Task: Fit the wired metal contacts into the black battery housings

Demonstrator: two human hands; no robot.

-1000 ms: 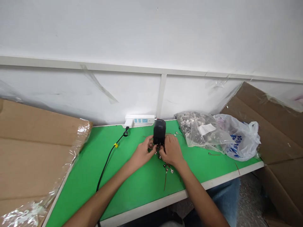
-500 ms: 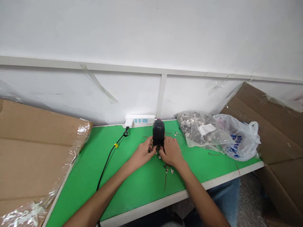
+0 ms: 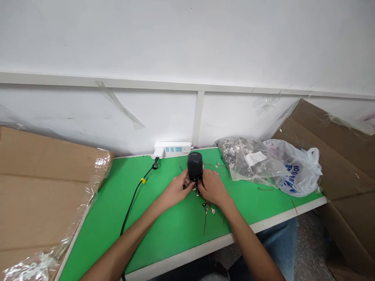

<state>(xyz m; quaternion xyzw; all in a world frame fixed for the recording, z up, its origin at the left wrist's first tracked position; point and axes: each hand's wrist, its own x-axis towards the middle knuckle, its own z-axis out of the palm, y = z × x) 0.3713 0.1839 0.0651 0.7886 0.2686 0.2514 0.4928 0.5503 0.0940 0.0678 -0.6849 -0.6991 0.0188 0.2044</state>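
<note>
A small black rounded device (image 3: 195, 166) stands upright on the green table (image 3: 164, 226), just in front of the wall. My left hand (image 3: 175, 190) and my right hand (image 3: 213, 187) meet at its base, fingers curled in a pinch around small metal parts and thin brown wires (image 3: 205, 218). What exactly each fingertip grips is hidden by the hands. A few more wire pieces with metal terminals (image 3: 209, 208) lie just below my right hand.
A white power strip (image 3: 172, 149) lies against the wall, its black cable (image 3: 133, 199) running to the table's front edge. Two plastic bags (image 3: 252, 160) of parts sit at the right. Cardboard sheets (image 3: 38, 195) flank both sides.
The black device has shifted slightly left and nearer my hands. Both hands stay pinched at its base; the view has drifted a little.
</note>
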